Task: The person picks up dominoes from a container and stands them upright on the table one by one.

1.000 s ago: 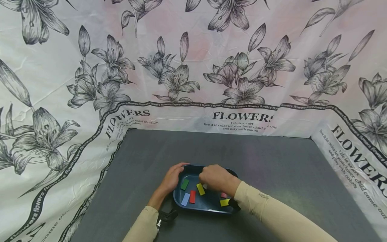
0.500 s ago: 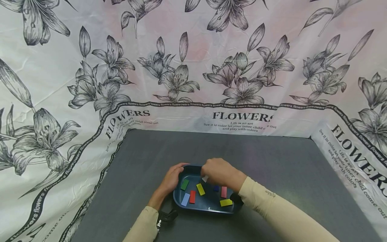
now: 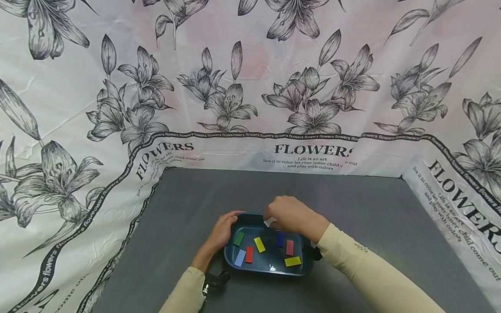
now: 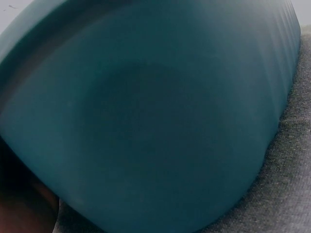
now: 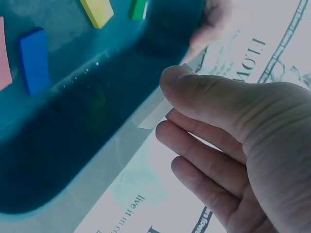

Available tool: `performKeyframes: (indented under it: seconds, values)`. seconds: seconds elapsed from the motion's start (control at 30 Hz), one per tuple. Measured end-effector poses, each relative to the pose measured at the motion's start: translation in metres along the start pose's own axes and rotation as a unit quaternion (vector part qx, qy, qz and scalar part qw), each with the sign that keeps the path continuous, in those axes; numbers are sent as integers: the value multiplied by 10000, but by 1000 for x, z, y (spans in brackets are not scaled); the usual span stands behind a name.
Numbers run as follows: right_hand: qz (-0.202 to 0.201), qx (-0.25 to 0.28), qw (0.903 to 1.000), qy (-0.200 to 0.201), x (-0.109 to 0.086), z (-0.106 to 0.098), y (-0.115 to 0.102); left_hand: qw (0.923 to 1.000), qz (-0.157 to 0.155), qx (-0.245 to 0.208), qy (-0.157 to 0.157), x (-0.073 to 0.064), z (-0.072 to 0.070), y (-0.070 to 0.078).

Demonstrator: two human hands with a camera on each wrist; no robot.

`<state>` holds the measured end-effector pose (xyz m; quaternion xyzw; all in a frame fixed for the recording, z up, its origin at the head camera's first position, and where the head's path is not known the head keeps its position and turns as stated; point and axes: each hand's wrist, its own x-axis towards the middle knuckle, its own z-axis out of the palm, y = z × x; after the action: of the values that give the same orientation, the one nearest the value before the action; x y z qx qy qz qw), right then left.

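Note:
A dark blue tray holds several small coloured blocks. My left hand grips its left end, and the left wrist view is mostly filled by the tray's outer wall. Between thumb and fingers, my right hand pinches a white block, just above the tray's far rim. Inside lie a green block, a light blue block, a red block and a yellow block. Toward the right are a dark blue block, a pink block and another yellow block.
The tray stands on a dark grey table. A white sheet with printed flowers and lettering hangs behind and along both sides. A black wrist strap is on the left forearm.
My right hand has lifted the white block from inside the tray up and back toward the far rim, uncovering the dark blue and pink blocks. The left hand has stayed in place.

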<state>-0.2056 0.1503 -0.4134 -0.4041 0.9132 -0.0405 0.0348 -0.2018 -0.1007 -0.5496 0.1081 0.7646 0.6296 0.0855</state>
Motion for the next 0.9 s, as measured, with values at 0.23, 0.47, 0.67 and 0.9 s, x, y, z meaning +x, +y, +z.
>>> performKeyframes:
  seconds: [0.23,0.47,0.67,0.9]
  values:
    - [-55,28,9998,215,-7,-10,10,10000,-4,-24,3,-1,1,-1]
    - [109,67,9995,278,-15,-17,17,10000,-51,43,15,-2,1,1]
    - [178,139,9990,398,-22,-20,24,10000,-48,19,28,-2,1,2]
    - [524,245,9978,322,-29,-24,29,9999,-104,-77,33,-2,1,0]
